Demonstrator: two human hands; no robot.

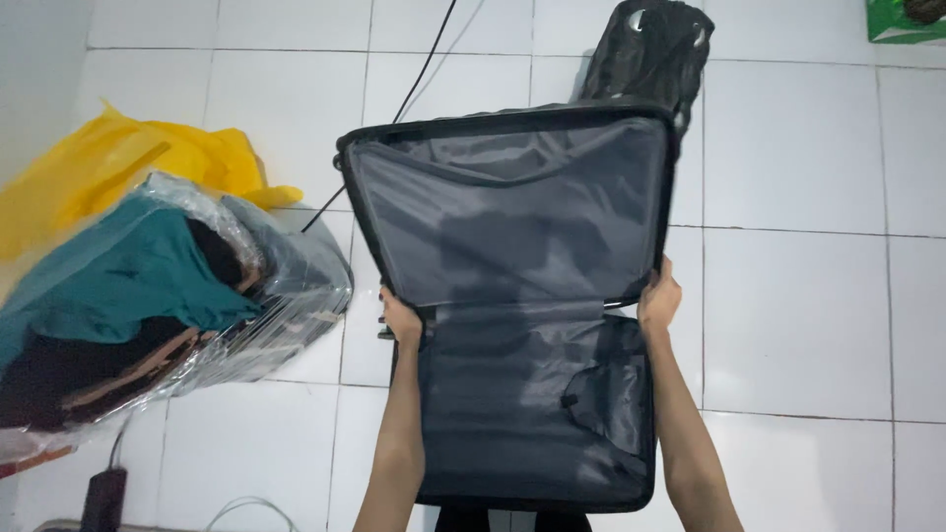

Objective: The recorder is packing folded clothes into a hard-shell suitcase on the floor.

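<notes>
The open suitcase (522, 325) lies lengthwise away from the person; left hand (400, 320) and right hand (659, 300) fingers grip its opposite hinge-line edges, equally near.

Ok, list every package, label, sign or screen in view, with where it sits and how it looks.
Clear plastic bag: on the floor left of the open suitcase, bulging, stuffed with teal and dark clothes.
Yellow plastic bag: behind the clear one, crumpled.
Green package: top right corner, boxy, mostly cut off.
No signs or screens show.
</notes>
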